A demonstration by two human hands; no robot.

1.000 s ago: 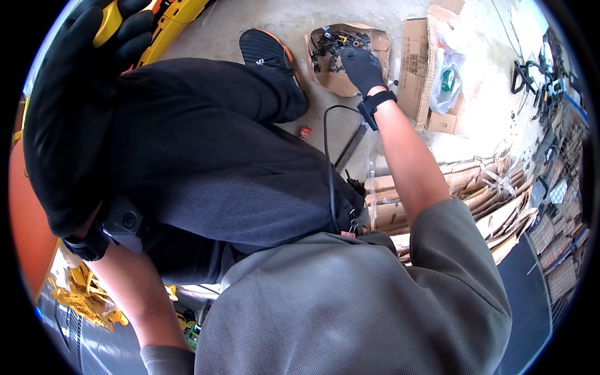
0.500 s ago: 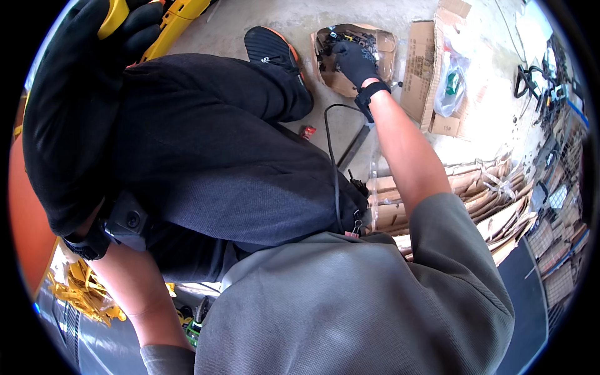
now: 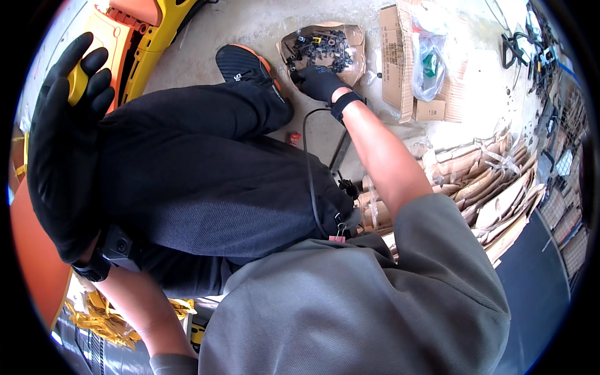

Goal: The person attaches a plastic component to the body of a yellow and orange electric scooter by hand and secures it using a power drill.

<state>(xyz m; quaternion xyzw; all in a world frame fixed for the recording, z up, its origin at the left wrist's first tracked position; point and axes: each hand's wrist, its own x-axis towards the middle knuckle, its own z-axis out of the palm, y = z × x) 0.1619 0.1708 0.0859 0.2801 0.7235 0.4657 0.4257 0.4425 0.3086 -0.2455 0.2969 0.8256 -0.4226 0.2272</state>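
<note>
My left hand [image 3: 65, 125] wears a black glove and is raised at the left. Its fingers curl around a smooth yellow piece [image 3: 77, 84], mostly covered, so its kind is unclear. My right hand [image 3: 320, 84], also in a black glove, is over the near side of a low cardboard box [image 3: 359, 55]. Small black parts [image 3: 334, 50] lie heaped in the box, with a small yellow piece [image 3: 316, 40] among them. The right fingers are bent together toward the box's left wall; whatever is between them is hidden.
Right of the box stands an opened carton [image 3: 395, 69] with a clear plastic bag [image 3: 429, 65]. Flattened cardboard [image 3: 494, 181] is stacked beside my right arm. At the upper left is an orange and yellow frame [image 3: 147, 44]. A black cable [image 3: 306, 150] loops by my knee.
My right hand has drawn back from the heap to the box's near side. The left hand has come lower in view, still with the yellow piece. The whole view has shifted a little.
</note>
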